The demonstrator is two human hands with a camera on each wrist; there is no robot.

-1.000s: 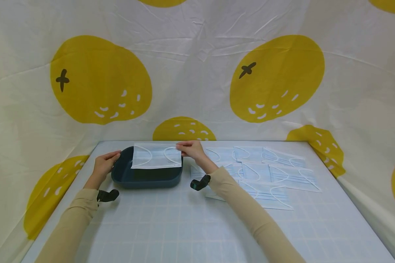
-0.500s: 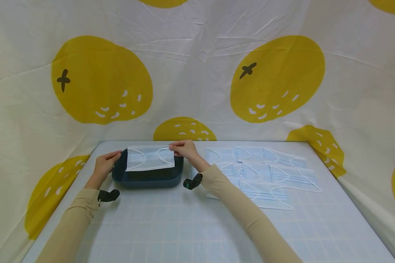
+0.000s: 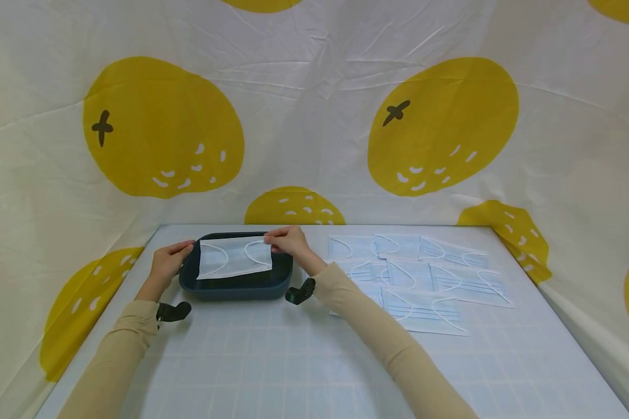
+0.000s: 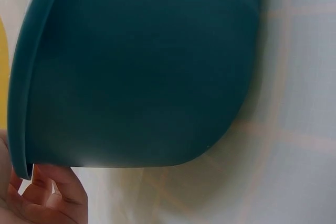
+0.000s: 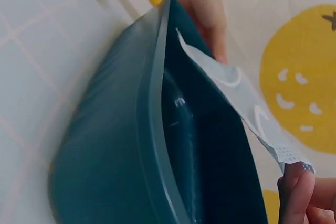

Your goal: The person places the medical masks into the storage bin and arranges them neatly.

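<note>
A dark teal plastic basin (image 3: 236, 292) stands on the table at the left in the head view. My left hand (image 3: 165, 265) grips its left rim; in the left wrist view the fingers (image 4: 65, 184) curl beneath the lip. Between thumb and fingertips, my right hand (image 3: 289, 241) pinches the right end of a pale blue face mask (image 3: 236, 258) with white ear loops. That mask lies over the basin's opening, and the right wrist view shows it slanting down into the basin, its far end inside the rim.
Several more face masks (image 3: 424, 309) lie flat and overlapping on the table, right of the basin. The table (image 3: 314, 361) has a pale checked cover. Behind its back edge hangs a white curtain (image 3: 304, 134) with big yellow fruit prints.
My right hand has carried the mask left and lowered it toward the basin, uncovering the back rim. The left hand keeps its grip on the basin rim.
</note>
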